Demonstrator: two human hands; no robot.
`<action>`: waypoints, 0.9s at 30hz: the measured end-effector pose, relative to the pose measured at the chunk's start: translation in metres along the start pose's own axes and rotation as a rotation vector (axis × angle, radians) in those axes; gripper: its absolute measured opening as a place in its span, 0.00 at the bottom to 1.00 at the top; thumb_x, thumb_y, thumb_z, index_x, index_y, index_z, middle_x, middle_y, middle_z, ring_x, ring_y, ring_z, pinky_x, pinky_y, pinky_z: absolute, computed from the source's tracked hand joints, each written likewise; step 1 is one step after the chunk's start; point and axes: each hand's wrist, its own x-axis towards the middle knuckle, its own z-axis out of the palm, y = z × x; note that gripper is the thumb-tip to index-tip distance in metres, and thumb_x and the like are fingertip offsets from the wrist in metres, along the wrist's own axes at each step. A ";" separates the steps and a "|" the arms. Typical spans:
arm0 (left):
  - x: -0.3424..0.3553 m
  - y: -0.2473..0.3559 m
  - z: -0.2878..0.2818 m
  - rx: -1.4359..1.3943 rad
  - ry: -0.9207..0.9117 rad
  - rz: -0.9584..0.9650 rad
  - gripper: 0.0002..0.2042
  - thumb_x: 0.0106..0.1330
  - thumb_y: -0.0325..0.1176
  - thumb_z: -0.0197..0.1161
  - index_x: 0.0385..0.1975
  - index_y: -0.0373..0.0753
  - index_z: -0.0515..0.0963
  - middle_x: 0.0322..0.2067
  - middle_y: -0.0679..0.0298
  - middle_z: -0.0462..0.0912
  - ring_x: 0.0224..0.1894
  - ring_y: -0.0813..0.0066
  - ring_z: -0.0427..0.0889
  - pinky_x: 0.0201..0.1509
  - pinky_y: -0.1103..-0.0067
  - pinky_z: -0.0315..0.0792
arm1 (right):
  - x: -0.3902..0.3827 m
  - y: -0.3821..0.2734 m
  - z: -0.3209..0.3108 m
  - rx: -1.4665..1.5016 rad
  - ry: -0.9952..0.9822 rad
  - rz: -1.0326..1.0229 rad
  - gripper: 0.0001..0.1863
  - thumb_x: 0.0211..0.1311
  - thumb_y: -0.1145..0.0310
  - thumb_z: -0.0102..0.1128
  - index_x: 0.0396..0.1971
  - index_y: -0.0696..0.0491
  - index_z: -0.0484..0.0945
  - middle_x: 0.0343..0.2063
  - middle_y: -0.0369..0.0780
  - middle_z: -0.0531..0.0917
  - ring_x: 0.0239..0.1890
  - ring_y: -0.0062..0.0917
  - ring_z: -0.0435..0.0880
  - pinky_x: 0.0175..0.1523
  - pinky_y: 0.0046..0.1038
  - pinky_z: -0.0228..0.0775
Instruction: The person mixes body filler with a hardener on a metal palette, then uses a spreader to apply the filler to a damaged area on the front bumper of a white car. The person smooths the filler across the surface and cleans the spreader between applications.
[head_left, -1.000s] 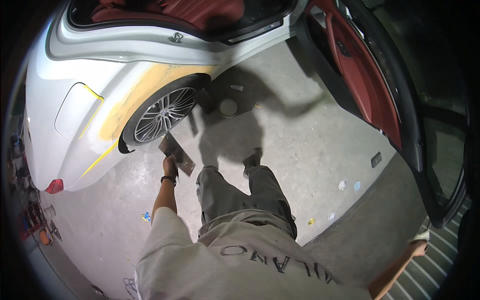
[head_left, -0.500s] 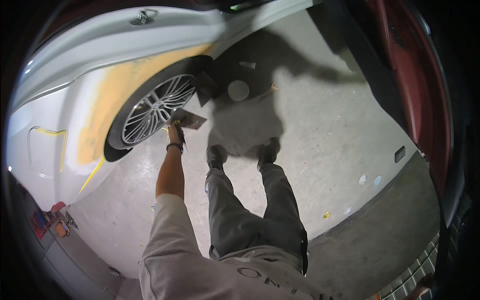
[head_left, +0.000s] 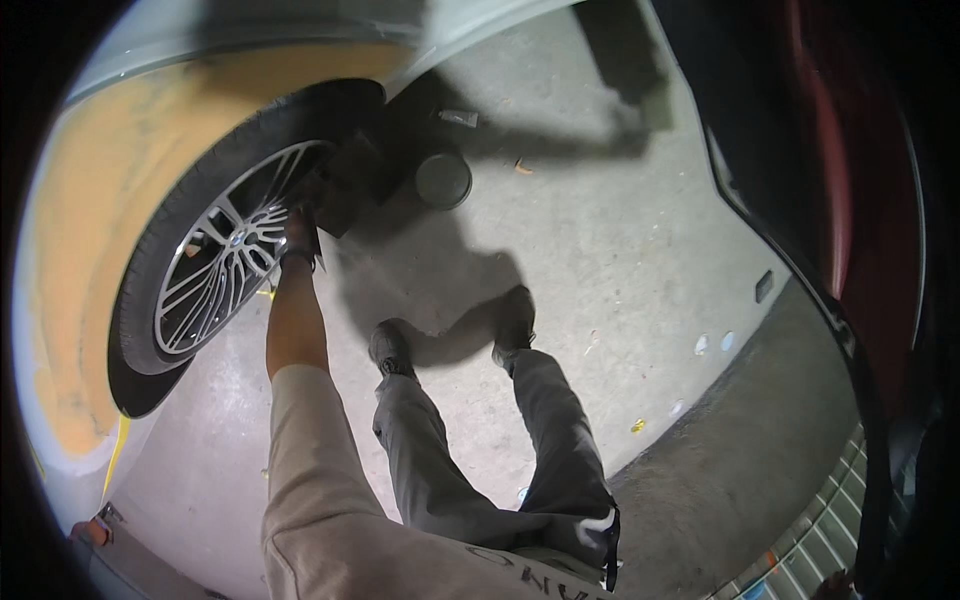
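My left hand (head_left: 297,235) reaches out beside the front of a car wheel (head_left: 235,240) with silver spokes. Its fingers are closed on a dark flat plate (head_left: 326,207), mostly lost in shadow, so its outline is hard to make out. The wheel sits under a pale fender whose arch is coated in tan-yellow filler (head_left: 85,200). At the lower right rim a small dark, reddish part of what looks like my right hand (head_left: 834,586) shows; its fingers cannot be made out.
A round grey lid-like disc (head_left: 443,181) and a small flat scrap (head_left: 458,118) lie on the concrete floor (head_left: 620,250). A dark red car panel (head_left: 880,200) stands along the right. Yellow tape (head_left: 117,455) hangs below the fender. Floor grating (head_left: 830,515) runs at lower right.
My view has shifted closer to the wheel, which looks larger. My left hand has moved forward toward the spokes, and the plate has turned into shadow.
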 end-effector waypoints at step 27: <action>-0.539 0.455 -0.523 -0.717 -0.115 0.852 0.29 0.74 0.31 0.57 0.73 0.31 0.61 0.64 0.58 0.74 0.55 0.71 0.77 0.59 0.75 0.71 | -0.099 -0.182 0.660 -0.232 -0.570 -0.546 0.16 0.70 0.58 0.67 0.43 0.55 0.89 0.26 0.42 0.89 0.22 0.35 0.84 0.32 0.33 0.77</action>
